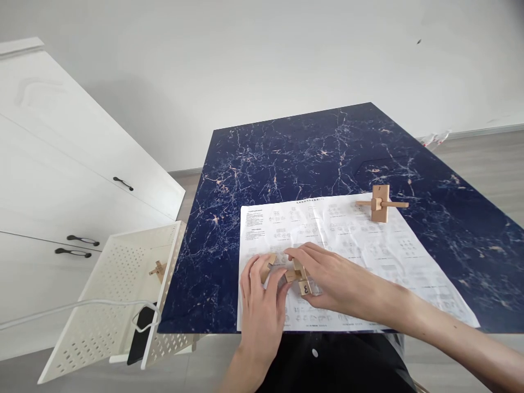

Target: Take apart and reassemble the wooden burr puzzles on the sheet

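**Both hands on the small wooden puzzle at the counter's near edge**

I see my left hand (pixel 262 297) and right hand (pixel 331 278) meeting over a cluster of wooden puzzle pieces (pixel 297 275) that lies on the instruction sheet (pixel 368 245), close to the near edge of the counter (pixel 311 147). The left grip is pinching a short block (pixel 268 266) between thumb and fingers. The right grip is curled over the main cluster, fingertips pressing it down; one block there bears a handwritten numeral (pixel 305 289). The sheet covers the near middle of the counter and runs up to its front edge.

By my judgement the step in hand is fitting the loose block into the cluster. To do it well I would keep the right hand steady as an anchor, line the block's notch up before pushing, and slide it in without force, since the pieces look small and liable to scatter.

An assembled wooden cross (pixel 380 203) stands on the sheet's far right corner, well apart. Off the counter's left edge hangs a white perforated basket (pixel 123 284) with another small wooden piece (pixel 158 269) inside and a dark phone (pixel 141 333) at its near end.
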Action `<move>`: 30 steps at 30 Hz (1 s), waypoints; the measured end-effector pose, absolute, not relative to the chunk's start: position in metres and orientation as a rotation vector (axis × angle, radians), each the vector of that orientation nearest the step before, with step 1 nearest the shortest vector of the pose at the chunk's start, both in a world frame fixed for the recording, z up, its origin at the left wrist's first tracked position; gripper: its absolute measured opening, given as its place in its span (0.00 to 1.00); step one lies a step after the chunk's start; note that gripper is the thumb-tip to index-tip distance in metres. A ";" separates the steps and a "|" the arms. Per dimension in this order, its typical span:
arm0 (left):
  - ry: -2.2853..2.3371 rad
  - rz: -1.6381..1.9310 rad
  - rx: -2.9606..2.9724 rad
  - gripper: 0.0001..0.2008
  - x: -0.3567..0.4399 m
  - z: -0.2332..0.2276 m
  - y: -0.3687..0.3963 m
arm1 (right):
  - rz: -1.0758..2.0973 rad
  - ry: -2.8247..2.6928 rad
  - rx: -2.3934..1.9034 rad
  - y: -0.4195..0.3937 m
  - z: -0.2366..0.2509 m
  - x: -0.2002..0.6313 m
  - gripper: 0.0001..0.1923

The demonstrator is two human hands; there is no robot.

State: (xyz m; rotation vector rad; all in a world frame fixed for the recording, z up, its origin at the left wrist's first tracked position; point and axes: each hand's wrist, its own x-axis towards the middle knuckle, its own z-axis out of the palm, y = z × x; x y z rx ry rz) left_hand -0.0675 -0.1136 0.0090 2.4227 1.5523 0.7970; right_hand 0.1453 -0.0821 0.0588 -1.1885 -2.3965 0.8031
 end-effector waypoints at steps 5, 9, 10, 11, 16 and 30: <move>1.541 0.805 2.429 0.11 -0.067 0.008 -0.113 | 0.782 -2.405 -1.213 -0.081 0.061 0.148 0.35; 1.521 0.785 2.420 0.12 -0.068 0.009 -0.113 | 0.866 -2.443 -1.194 -0.078 0.062 0.146 0.35; 1.516 0.777 2.418 0.12 -0.068 0.009 -0.113 | 0.867 -2.452 -1.192 -0.078 0.062 0.145 0.36; 1.512 0.771 2.416 0.12 -0.068 0.009 -0.113 | 0.860 -2.458 -1.190 -0.078 0.061 0.144 0.36; 1.517 0.771 2.408 0.12 -0.067 0.010 -0.113 | 0.845 -2.475 -1.186 -0.079 0.061 0.142 0.38; 1.493 0.757 2.393 0.13 -0.069 0.008 -0.113 | 0.944 -2.342 -1.179 -0.076 0.053 0.150 0.41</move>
